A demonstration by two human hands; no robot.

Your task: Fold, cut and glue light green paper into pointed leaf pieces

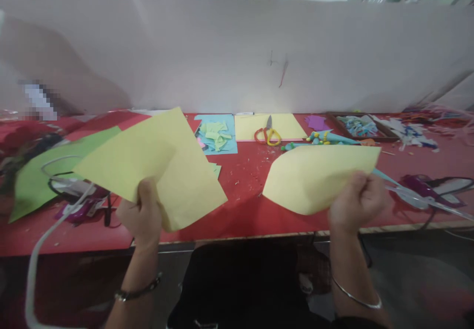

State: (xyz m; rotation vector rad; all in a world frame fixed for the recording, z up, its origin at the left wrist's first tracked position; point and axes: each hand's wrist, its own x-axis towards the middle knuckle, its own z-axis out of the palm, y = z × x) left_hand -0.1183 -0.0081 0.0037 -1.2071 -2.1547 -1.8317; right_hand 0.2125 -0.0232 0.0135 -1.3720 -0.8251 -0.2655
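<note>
My left hand (142,210) pinches a large yellow paper sheet (163,156) near its lower edge, thumb on top. The sheet is held up tilted, slightly bent, above the left part of the red table. On the other side, my right hand (357,200) is closed on a second yellow paper piece (314,178), gripping it by its right end; its left side has a curved outline. The two papers are apart from each other. Beyond them, scissors (268,134) with one red and one yellow handle lie on a pale yellow sheet (292,125).
Green paper cuttings (217,135) lie on blue paper at the back. A green sheet (40,176) and a purple glue gun (83,208) are at left. Another purple tool (418,188) and a tray of scraps (387,134) stand right. A white partition (222,47) rises behind the table (244,171).
</note>
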